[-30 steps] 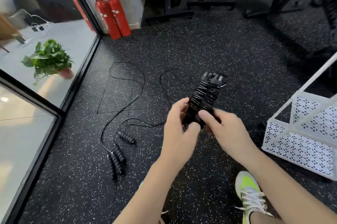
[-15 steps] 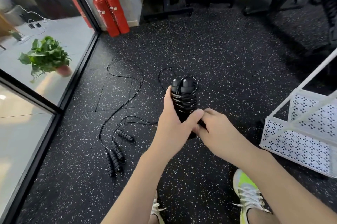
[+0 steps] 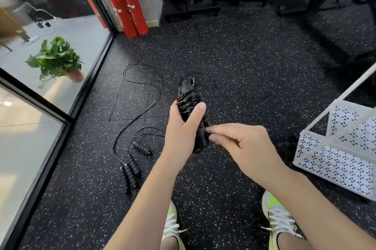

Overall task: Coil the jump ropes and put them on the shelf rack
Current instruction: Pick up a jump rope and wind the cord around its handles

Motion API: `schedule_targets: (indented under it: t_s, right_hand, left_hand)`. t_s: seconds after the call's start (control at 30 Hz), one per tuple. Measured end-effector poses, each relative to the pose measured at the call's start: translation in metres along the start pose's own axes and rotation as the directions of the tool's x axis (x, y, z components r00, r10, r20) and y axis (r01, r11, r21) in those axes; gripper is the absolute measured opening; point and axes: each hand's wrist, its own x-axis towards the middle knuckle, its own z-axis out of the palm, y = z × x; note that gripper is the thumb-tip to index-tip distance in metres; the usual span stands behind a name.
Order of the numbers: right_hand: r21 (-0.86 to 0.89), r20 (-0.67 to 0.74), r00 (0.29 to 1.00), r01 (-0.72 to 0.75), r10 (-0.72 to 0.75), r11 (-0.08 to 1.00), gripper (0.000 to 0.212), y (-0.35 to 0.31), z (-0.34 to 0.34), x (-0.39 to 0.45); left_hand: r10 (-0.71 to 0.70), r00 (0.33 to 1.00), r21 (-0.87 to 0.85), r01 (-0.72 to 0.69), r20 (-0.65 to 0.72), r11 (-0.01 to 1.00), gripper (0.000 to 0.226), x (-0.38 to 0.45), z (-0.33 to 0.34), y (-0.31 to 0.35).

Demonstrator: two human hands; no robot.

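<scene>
Here, left hand (image 3: pixel 183 127): wrapped round the middle of the coiled jump rope (image 3: pixel 190 105), thumb laid up along its right side, fingers curled behind out of sight.
Right hand (image 3: pixel 242 144): thumb and forefinger pinched together against the lower part of the bundle, where the cord ended; the other fingers were curled in under the palm.
Hands together: nearly touching, the right fingertips just beside the base of the left thumb.
Coiled jump rope: black, its cord wound in turns round the two paired handles; it was held in the air above the floor, tilted with its far end pointing away from the person.
Loose jump ropes (image 3: pixel 132 168): on the floor to the left of the hands, handles lying close together, their thin black cords looping away toward the glass wall.
Shelf rack (image 3: pixel 335 158): white, perforated sides, standing on the floor to the right, well apart from the held bundle.
Floor (image 3: pixel 244 56): black rubber flecked with white.
Fire extinguishers (image 3: pixel 128 11): two red ones upright against the far wall.
Potted plant (image 3: pixel 57 60): green, behind the glass on the left.
Shoes (image 3: pixel 278 221): white and yellow-green, at the bottom edge.
</scene>
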Motion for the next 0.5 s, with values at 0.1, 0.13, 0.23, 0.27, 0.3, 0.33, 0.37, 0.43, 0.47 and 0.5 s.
schedule_targets:
  t_s: [0.1, 0.13, 0.23, 0.27, 0.3, 0.33, 0.37, 0.43, 0.47, 0.5]
  right_hand:
    - [-0.049, 0.002, 0.996, 0.090, -0.090, 0.995, 0.016, 0.0054, -0.0030, 0.0035]
    - [-0.059, 0.018, 0.995, 0.101, -0.100, 0.993, 0.014, 0.0062, -0.0041, 0.0039]
    - [-0.029, 0.033, 0.997, 0.075, -0.074, 0.997, 0.014, 0.0049, -0.0058, 0.0030]
    - [0.023, 0.042, 0.999, 0.012, -0.013, 1.000, 0.021, 0.0031, -0.0059, 0.0020]
    - [0.077, 0.064, 0.997, -0.044, 0.039, 0.996, 0.030, 0.0018, -0.0057, 0.0013]
    - [0.105, 0.089, 0.994, -0.066, 0.057, 0.992, 0.038, 0.0007, -0.0053, 0.0007]
    - [0.096, 0.100, 0.995, -0.039, 0.030, 0.995, 0.044, 0.0005, -0.0049, 0.0001]
    - [0.030, 0.108, 0.991, 0.081, -0.084, 0.996, 0.048, 0.0014, -0.0038, -0.0009]
    - [-0.001, 0.108, 0.986, 0.131, -0.130, 0.991, 0.047, 0.0020, -0.0032, -0.0017]
    - [-0.015, 0.113, 0.982, 0.151, -0.148, 0.988, 0.045, 0.0021, -0.0026, -0.0022]
  left_hand:
    - [0.000, 0.999, 0.006, 0.000, 0.051, 1.000, 0.045, -0.0013, 0.0021, -0.0020]
    - [-0.002, 0.998, 0.012, 0.001, 0.060, 1.000, 0.045, -0.0018, 0.0031, -0.0029]
    - [-0.036, 0.997, 0.003, 0.036, 0.067, 0.999, 0.044, -0.0015, 0.0054, -0.0037]
    - [-0.036, 0.997, 0.007, 0.036, 0.062, 0.999, 0.040, -0.0014, 0.0056, -0.0025]
    - [-0.028, 0.998, 0.015, 0.027, 0.057, 1.000, 0.038, -0.0015, 0.0053, -0.0012]
    - [-0.020, 0.998, 0.019, 0.019, 0.059, 1.000, 0.041, -0.0012, 0.0050, -0.0001]
    - [-0.020, 0.998, 0.013, 0.019, 0.062, 1.000, 0.045, -0.0015, 0.0046, 0.0014]
    - [-0.034, 0.996, -0.017, 0.035, 0.080, 0.999, 0.050, -0.0010, 0.0028, 0.0026]
    - [-0.042, 0.994, -0.030, 0.045, 0.096, 0.999, 0.049, -0.0006, 0.0021, 0.0030]
    - [-0.051, 0.993, -0.044, 0.056, 0.109, 0.997, 0.047, -0.0003, 0.0013, 0.0035]
